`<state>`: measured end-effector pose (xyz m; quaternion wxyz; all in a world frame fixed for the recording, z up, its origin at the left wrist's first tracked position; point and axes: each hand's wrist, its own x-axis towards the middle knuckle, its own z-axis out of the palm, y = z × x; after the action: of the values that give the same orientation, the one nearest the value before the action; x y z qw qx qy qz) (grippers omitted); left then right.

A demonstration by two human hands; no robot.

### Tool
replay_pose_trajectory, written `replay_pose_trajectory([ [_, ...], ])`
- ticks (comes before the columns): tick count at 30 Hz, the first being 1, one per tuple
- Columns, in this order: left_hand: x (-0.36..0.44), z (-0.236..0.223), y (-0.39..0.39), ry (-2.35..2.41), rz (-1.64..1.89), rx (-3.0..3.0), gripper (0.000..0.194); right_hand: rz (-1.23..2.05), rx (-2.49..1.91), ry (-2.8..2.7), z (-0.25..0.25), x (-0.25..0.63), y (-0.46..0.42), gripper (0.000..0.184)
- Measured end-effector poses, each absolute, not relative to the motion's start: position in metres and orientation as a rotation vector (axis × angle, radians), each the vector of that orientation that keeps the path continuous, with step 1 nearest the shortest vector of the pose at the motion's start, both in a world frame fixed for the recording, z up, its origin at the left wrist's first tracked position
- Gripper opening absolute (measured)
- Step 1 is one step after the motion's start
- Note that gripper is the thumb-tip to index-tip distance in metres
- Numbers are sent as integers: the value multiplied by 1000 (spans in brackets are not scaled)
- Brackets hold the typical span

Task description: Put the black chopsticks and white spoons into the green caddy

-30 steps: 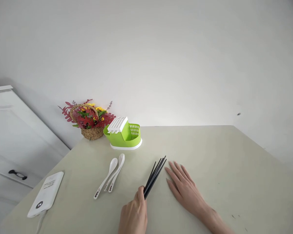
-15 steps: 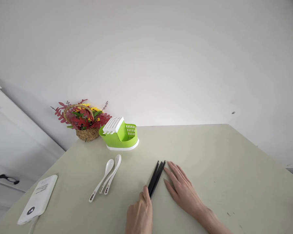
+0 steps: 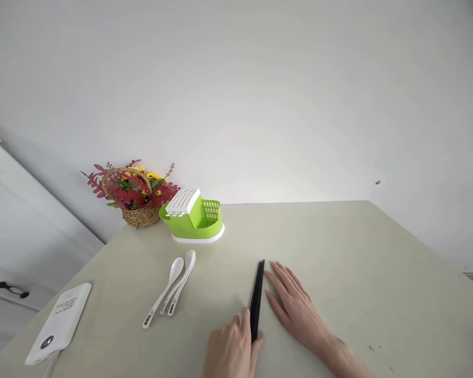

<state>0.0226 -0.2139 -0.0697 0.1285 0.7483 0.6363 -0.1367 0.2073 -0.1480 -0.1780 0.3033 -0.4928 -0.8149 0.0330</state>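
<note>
A bundle of black chopsticks (image 3: 257, 294) lies on the table in front of me, its tips pointing toward the wall. My left hand (image 3: 233, 344) grips the near end, index finger along one side and thumb at the other; that end is partly hidden by the hand. Just right of the chopsticks, my right hand (image 3: 294, 299) rests flat with its fingers stretched out and nothing in it. To the left lie three white spoons (image 3: 179, 283), two of them overlapping.
Behind the spoons stands a green and white plastic utensil holder (image 3: 191, 220). A wicker basket (image 3: 142, 216) of artificial flowers sits by the wall. On the far left are a white power bank (image 3: 59, 323) with a cable and a white cabinet (image 3: 27, 226).
The chopsticks have turned more upright in view and are bunched closer together. My left hand has shifted slightly right, with its thumb now showing. My right hand has hardly moved.
</note>
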Motion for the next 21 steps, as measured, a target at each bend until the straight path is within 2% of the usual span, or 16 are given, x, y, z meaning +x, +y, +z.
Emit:
replay_pose_trajectory([
  [5,-30,-85,-216,1921,133,2287,39,232,-1342,-1961,-168,208,-150,43],
  [10,-96,-93,-195,2355,556,2319,46,497,-1390,-1725,-157,210,-151,31],
  [12,-118,-95,-188,2529,517,2262,54,546,-1385,-1704,-157,210,-151,30],
  [17,-142,-95,-181,2694,156,2110,70,530,-1365,-1713,-158,210,-151,29],
  [21,-136,-91,-176,2734,10,2136,66,519,-1353,-1730,-158,211,-150,27],
])
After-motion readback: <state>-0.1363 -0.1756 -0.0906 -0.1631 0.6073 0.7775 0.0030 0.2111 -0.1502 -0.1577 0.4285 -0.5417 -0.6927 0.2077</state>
